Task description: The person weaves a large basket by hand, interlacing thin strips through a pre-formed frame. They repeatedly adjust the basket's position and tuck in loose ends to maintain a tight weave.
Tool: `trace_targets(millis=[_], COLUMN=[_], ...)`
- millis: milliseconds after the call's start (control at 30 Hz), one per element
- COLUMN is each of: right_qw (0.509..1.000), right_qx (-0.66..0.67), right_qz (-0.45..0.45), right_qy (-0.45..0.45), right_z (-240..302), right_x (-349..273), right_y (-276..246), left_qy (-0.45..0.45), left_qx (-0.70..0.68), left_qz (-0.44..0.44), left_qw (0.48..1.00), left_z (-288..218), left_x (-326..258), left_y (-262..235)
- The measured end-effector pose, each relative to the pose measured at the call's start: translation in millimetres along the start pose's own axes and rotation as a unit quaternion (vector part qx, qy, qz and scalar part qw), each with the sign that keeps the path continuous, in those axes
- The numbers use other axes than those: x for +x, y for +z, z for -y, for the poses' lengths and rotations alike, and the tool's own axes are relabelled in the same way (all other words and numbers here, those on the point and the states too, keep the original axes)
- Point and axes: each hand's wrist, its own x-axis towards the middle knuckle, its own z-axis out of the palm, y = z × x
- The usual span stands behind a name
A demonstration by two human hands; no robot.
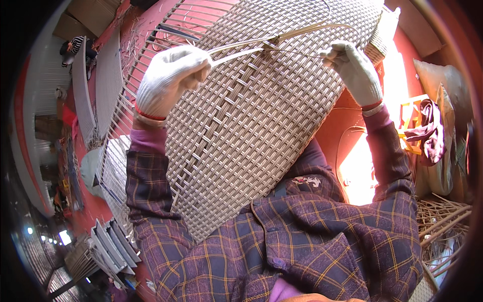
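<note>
Weaving step underway, judging by the grip & the half-filled panel. Left hand (171, 80) in a white knit glove, fingers curled tight into a fist around pale flat strips (241, 50), pulling them across the face of the woven panel (261, 121). Right hand (354, 70), also gloved, sits at the panel's right edge w/ fingers bent around the far end of the same strips; looks closed on them, though the exact pinch is hidden by the glove. Strips run taut btw the two hands, crossing the upper part of the panel.

Panel is propped on the person's lap/chest, tilted away, lower corner against the purple plaid shirt (322, 241). Top left of it: bare ribs (166, 25), not yet filled in.

Next move, as I read it: needs the strip threaded over/under the ribs & drawn snug w/o kinking, so both hands have to keep even tension.

Around: red floor (347, 126), stack of finished panels (108, 241) at lower left, loose cane bundle (443, 221) at right, cloth on a yellow stool (417, 126).
</note>
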Motion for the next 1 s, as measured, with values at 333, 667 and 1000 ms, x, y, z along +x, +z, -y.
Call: trace_targets(millis=[333, 667, 1000], right_qw=[0.991, 0.971, 0.893], right_qx=[0.026, -0.028, -0.334], right_qz=[-0.110, -0.166, 0.251], right_qy=[0.069, 0.169, 0.166], right_z=[-16.2, -17.3, -68.5], right_x=[-19.7, -36.9, -46.8], right_y=[-33.7, -36.8, 227.3], left_qy=[0.057, 0.101, -0.076], left_qx=[0.065, 0.138, 0.048], left_qz=[-0.081, -0.294, -0.482], left_qw=[0.993, 0.940, 0.871], left_z=[-21.9, 42.1, 141.5], left_x=[3.4, -139.9, -339.1], left_y=[24.3, -0.4, 13.8])
